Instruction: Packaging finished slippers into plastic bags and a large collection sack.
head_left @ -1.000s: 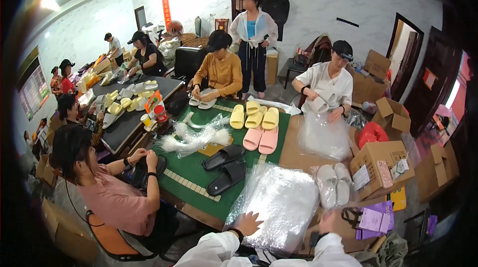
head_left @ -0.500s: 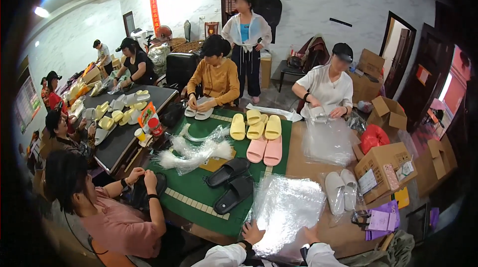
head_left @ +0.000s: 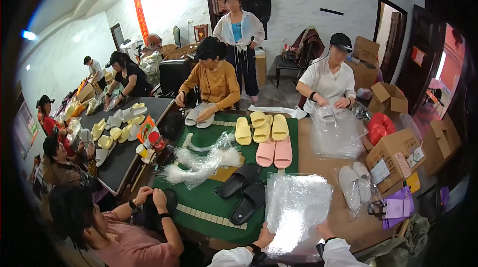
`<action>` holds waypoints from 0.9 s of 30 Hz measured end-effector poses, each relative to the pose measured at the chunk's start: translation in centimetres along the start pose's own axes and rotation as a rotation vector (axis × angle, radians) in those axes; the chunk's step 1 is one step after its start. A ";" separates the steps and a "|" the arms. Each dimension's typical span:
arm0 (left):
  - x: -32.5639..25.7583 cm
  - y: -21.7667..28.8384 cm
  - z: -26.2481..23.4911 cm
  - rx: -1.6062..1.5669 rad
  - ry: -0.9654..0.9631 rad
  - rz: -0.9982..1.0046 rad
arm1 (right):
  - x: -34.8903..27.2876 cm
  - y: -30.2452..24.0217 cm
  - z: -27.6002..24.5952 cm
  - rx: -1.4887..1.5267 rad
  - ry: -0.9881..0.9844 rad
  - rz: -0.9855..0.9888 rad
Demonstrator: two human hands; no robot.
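A shiny stack of clear plastic bags (head_left: 298, 207) lies at the front of the table, its surface bright with glare. My left hand (head_left: 265, 237) grips its near left edge, and my right hand (head_left: 325, 230) holds the near right edge, fingers partly hidden. Beside the stack on the left sits a pair of black slides (head_left: 247, 202) on the green mat. Beyond them are pink slides (head_left: 274, 152) with several yellow slides (head_left: 262, 127). White slippers in a clear bag (head_left: 354, 186) lie to the stack's right.
Bundled clear plastic (head_left: 201, 160) lies mid-mat. Open cardboard boxes (head_left: 396, 156) and purple bags (head_left: 398, 206) stand at the right. A co-worker in pink (head_left: 134, 227) sits close on my left; others handle slippers across the table. More slippers cover a black table (head_left: 149, 112).
The bag stack now looks narrower and more even at its sides. My hands have shifted along its edges, from splayed fingers to a grip. The view has swung slightly.
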State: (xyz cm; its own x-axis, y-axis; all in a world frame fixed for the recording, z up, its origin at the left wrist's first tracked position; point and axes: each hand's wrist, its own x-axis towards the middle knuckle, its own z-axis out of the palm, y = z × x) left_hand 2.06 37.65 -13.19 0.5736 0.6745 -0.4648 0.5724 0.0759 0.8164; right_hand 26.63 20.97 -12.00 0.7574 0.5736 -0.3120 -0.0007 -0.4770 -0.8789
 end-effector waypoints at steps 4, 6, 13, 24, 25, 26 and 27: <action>1.8 -4.5 0.8 -0.162 0.027 0.246 | -1.6 -2.5 0.1 -0.015 0.029 -0.107; 1.2 -2.5 -0.1 -0.023 -0.028 0.096 | -1.1 -1.2 1.4 -0.646 0.361 -0.190; 2.1 4.2 -5.1 0.273 0.529 0.317 | -7.1 -7.0 11.0 -0.733 -0.384 -0.122; 12.2 5.3 -13.5 0.412 0.534 0.297 | -7.9 -5.4 12.2 -0.909 -0.485 -0.249; 13.4 5.2 -14.1 0.420 0.485 0.182 | -7.9 -5.7 11.9 -0.909 -0.474 -0.235; 14.4 3.9 -15.5 0.421 0.494 0.082 | -8.3 -7.7 12.6 -0.912 -0.526 -0.189; 15.4 4.0 -15.9 0.418 0.481 0.000 | -8.5 -8.8 12.6 -0.916 -0.557 -0.124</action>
State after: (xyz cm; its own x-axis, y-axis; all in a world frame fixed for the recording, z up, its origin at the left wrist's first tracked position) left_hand 3.90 60.05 -11.61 0.3022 0.9362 -0.1796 0.8086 -0.1520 0.5684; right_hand 11.97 28.71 -6.23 0.3147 0.7643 -0.5628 0.7198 -0.5787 -0.3833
